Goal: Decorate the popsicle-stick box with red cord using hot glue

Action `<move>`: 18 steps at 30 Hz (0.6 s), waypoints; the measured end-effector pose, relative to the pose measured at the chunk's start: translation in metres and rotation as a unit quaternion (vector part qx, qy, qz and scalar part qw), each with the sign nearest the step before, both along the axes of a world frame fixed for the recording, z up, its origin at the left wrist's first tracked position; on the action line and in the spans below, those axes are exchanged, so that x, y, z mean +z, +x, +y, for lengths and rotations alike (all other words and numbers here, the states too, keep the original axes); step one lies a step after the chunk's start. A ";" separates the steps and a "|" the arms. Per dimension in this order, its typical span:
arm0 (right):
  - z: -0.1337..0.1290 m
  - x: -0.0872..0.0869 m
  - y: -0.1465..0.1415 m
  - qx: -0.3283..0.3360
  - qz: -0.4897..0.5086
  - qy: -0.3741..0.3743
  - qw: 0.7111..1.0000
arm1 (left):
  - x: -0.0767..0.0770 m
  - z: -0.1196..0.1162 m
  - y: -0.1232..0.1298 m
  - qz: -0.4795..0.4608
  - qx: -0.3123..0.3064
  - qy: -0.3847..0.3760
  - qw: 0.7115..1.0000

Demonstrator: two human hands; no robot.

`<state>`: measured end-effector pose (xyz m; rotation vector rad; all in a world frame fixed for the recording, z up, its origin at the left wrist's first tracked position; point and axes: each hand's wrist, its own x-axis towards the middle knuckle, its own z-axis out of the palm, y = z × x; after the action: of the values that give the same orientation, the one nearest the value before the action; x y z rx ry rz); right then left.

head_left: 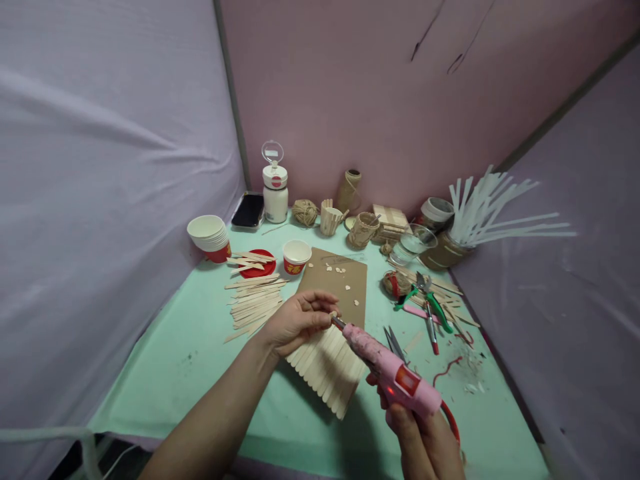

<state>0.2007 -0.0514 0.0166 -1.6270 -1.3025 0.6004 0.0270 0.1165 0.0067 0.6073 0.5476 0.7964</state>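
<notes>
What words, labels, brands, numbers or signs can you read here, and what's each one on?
I can't read any text for certain.
Small paper cup: yellow marks on its red band, too blurred.
Stacked cups: yellowish marks on red, too blurred.
White bottle: red mark near the top, too small.
Its raised clear lid: whitish patch, nothing legible.
Pink glue gun: no lettering I can make out.

Pink plastic glue gun (373,351): handle hidden by right hand (425,437). Pale piece (333,314) at left hand (299,319): too small to tell.
</notes>
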 end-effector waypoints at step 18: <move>-0.001 -0.007 -0.001 -0.013 -0.022 0.014 1.000 | 0.000 0.000 0.000 0.005 0.002 0.003 1.000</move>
<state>0.1995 -0.0527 0.0098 -1.6399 -1.3136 0.5310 0.0273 0.1166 0.0072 0.6164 0.5557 0.7985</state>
